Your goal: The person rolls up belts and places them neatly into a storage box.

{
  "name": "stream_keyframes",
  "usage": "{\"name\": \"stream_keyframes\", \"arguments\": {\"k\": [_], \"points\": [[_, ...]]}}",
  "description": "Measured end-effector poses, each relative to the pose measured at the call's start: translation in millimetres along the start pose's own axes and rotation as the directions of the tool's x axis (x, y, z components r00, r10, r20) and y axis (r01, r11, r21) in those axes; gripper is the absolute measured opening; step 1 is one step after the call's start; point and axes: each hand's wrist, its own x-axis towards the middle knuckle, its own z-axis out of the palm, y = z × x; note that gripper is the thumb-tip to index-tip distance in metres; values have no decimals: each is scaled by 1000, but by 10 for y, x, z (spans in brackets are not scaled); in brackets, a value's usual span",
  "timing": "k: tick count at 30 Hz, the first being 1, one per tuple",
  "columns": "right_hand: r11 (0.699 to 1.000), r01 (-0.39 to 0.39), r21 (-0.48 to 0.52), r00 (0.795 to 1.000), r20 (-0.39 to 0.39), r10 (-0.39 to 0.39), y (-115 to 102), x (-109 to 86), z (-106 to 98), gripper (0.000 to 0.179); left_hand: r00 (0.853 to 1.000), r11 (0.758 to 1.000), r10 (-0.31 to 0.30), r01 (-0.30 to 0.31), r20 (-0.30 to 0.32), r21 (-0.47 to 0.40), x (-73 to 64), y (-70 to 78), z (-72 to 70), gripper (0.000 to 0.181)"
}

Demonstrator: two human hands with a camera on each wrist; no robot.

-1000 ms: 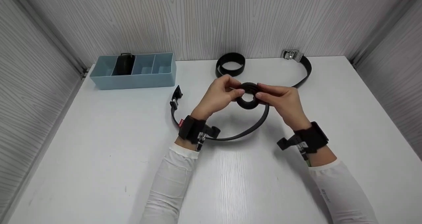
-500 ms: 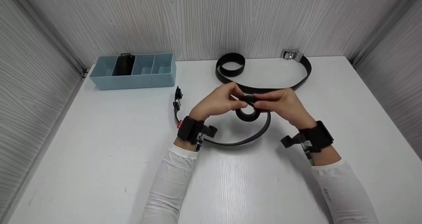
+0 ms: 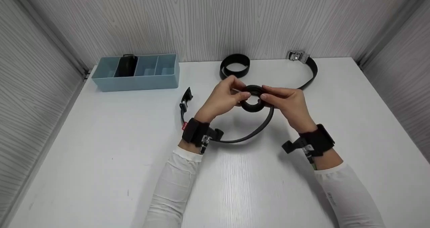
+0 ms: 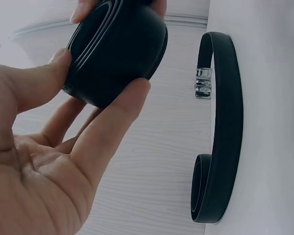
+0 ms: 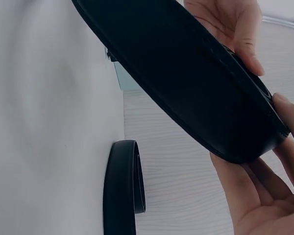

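Note:
A black belt is partly rolled into a tight coil [image 3: 252, 108], held up over the table between both hands. My left hand [image 3: 220, 98] pinches the coil's left side between thumb and fingers, as the left wrist view shows with the layered roll [image 4: 120, 54]. On the other side, my right hand [image 3: 289, 102] grips the roll with thumb and fingertips. From there the unrolled strap [image 5: 186, 83] curves down and leftward, passing behind the left wrist. Its end with a metal fitting [image 3: 183, 105] shows left of that wrist, near a small red tag [image 3: 184, 126].
A second black belt [image 3: 310, 77] lies behind the hands, its left end coiled [image 3: 235, 74] and its silver buckle [image 3: 298, 56] at the back right. At the back left stands a blue divided tray [image 3: 134, 83] with a rolled black belt [image 3: 126, 65] in one compartment.
Both hands dipped toward the person half a second ago, then rose back with the coil to about their earlier place. The belt's fitting end has swung slightly to the right.

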Motion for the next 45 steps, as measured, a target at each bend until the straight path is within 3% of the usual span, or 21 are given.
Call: {"name": "stream_keyframes", "arguments": {"k": [7, 12, 15, 18, 22, 27, 32, 40, 45], "points": [[999, -26, -42, 996, 82, 30, -36, 10, -61, 38, 997, 996, -13, 6, 81, 85, -14, -2, -49, 25], [983, -67, -172, 983, 159, 94, -84, -11, -121, 38, 984, 983, -45, 13, 173, 183, -28, -3, -56, 24], [972, -93, -217, 975, 180, 134, -101, -20, -127, 39, 977, 982, -67, 29, 202, 184, -31, 0, -42, 23], [979, -83, -184, 981, 159, 113, -90, -16, -105, 37, 984, 990, -61, 38, 170, 139, -24, -2, -25, 21], [998, -22, -58, 997, 66, 26, -46, -4, -54, 37, 997, 999, -30, 27, 72, 43, -1, -6, 5, 21], [999, 27, 40, 1000, 7, -27, -18, 1, -18, 41, 1000, 1000, -7, 7, -4, -19, 11, 2, 10, 23], [1000, 0, 12, 999, 43, 0, -54, 5, -54, 40, 999, 1000, -10, 10, 38, -4, -9, 23, -27, 24], [977, -72, -199, 977, 184, 109, -109, 0, -123, 36, 985, 982, -61, 30, 162, 188, -31, 24, -47, 25], [985, -66, -162, 983, 158, 92, -80, 1, -87, 35, 991, 988, -52, 34, 122, 148, -20, 29, -16, 23]]}}
